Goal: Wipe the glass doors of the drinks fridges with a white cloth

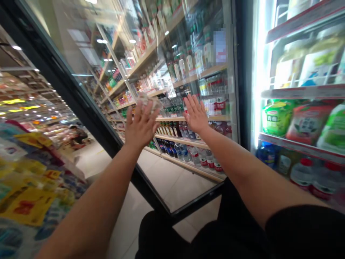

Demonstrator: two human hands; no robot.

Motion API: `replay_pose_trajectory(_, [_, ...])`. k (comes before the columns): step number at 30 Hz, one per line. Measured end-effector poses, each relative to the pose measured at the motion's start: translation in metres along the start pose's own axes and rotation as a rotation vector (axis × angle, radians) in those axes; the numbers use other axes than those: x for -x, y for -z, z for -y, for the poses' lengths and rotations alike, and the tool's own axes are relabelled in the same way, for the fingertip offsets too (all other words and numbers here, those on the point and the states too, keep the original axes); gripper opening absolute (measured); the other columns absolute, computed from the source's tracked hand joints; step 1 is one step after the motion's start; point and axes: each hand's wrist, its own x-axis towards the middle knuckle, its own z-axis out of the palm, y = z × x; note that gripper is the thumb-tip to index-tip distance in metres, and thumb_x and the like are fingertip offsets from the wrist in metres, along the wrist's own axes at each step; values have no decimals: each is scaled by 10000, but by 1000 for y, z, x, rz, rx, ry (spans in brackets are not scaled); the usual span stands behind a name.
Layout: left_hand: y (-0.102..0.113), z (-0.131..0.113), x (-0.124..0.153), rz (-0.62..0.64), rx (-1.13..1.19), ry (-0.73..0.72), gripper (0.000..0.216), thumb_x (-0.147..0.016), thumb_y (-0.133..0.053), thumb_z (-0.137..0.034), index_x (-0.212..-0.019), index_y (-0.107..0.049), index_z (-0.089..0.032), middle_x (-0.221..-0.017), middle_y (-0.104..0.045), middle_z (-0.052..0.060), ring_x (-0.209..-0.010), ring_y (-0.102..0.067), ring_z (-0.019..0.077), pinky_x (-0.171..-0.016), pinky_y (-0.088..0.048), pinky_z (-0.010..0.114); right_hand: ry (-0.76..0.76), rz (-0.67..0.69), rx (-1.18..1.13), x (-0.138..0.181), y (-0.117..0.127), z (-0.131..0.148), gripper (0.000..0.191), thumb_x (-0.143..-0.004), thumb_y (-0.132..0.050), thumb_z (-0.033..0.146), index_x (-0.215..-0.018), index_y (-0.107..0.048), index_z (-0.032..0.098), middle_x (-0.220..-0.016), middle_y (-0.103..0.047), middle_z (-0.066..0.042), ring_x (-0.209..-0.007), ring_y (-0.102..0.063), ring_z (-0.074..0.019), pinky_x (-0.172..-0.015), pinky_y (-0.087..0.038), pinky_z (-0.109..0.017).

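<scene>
A glass cooler door (172, 216) with a dark frame stands swung open in front of me. My left hand (141, 126) is spread against the glass, fingers pointing up. Under its fingertips is a crumpled pale cloth (153, 102), pressed to the pane and partly hidden by the fingers. To the right, my right hand (198, 115) lies flat on the same pane with its fingers stretched and nothing in it.
The lit cooler on the right holds bottles, a green pouch (275, 117) and a red pouch (306, 120). Shelves of bottles (185, 153) show through or in the glass. Yellow-tagged goods (27, 201) stand at left; a person (78, 136) crouches farther back.
</scene>
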Motion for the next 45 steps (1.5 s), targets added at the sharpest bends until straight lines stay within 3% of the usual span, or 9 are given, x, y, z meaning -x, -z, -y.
replay_pose_trajectory(5, [6,0,-10,-162,21,266,628,-998,-379,-557,-1543,-382,-244,-1685,-77,-18,-1552,84,302,-1289,43,577,5,11,14,-1,2,1,663,-1036,-107,522,-1624,-130,216,-1683,-214,-52,-1576,-130,-211,-1285,-136,-501])
replay_pose_trajectory(11, [-21,-21,17,87,72,-92,525,-1010,-434,-436,-1529,-375,-374,-1644,-246,-75,-1553,-20,186,-1311,28,459,9,-9,0,0,2,1,661,-1038,-119,513,-1613,-200,198,-1678,-231,-72,-1574,-144,-217,-1276,-156,-504])
replay_pose_trajectory(18, [-3,-11,-7,-155,27,226,602,-982,-496,-386,-1560,-349,-297,-1676,-140,37,-1553,70,293,-1267,53,619,15,-17,-28,2,-1,-2,675,-1035,-111,529,-1612,-200,190,-1677,-232,-77,-1575,-138,-218,-1271,-167,-508])
replay_pose_trajectory(21, [-15,-29,8,-80,7,97,595,-990,-476,-386,-1558,-351,-262,-1681,-124,31,-1534,118,261,-1285,54,523,26,-34,-49,3,-2,-2,669,-1036,-126,524,-1615,-185,194,-1678,-232,-81,-1576,-134,-223,-1269,-161,-525])
replay_pose_trajectory(25, [-20,-28,17,70,1,-183,533,-1009,-446,-389,-1535,-357,-388,-1644,-263,-86,-1547,-28,162,-1296,34,387,28,-46,-40,4,-3,-2,633,-1044,-195,469,-1611,-204,188,-1671,-251,-93,-1571,-153,-227,-1264,-177,-526])
replay_pose_trajectory(29, [-2,-5,-3,-52,-55,57,613,-983,-514,-367,-1562,-312,-375,-1669,-192,-25,-1561,5,236,-1286,65,541,27,-49,-11,5,-4,-1,623,-1046,-213,458,-1600,-241,175,-1666,-263,-94,-1565,-181,-230,-1262,-188,-520])
replay_pose_trajectory(33, [-7,-15,-3,-167,-110,319,667,-980,-520,-358,-1592,-259,-309,-1689,-75,25,-1554,99,291,-1272,35,604,24,-43,-6,7,-4,-1,620,-1047,-215,455,-1606,-222,187,-1674,-244,-80,-1567,-171,-232,-1265,-179,-520])
replay_pose_trajectory(39, [-20,-27,17,33,-81,-167,640,-987,-518,-370,-1577,-270,-368,-1661,-226,-18,-1565,-34,242,-1297,-27,537,34,-46,-16,8,-7,-4,628,-1049,-183,460,-1622,-146,206,-1679,-231,-71,-1571,-147,-230,-1268,-173,-523])
replay_pose_trajectory(45, [-3,-4,-2,-229,-87,331,622,-1026,-436,-409,-1596,-242,-254,-1698,-8,43,-1555,117,311,-1253,42,640,36,-48,-13,9,-9,-5,630,-1049,-190,461,-1625,-116,217,-1683,-218,-66,-1571,-149,-235,-1269,-167,-529])
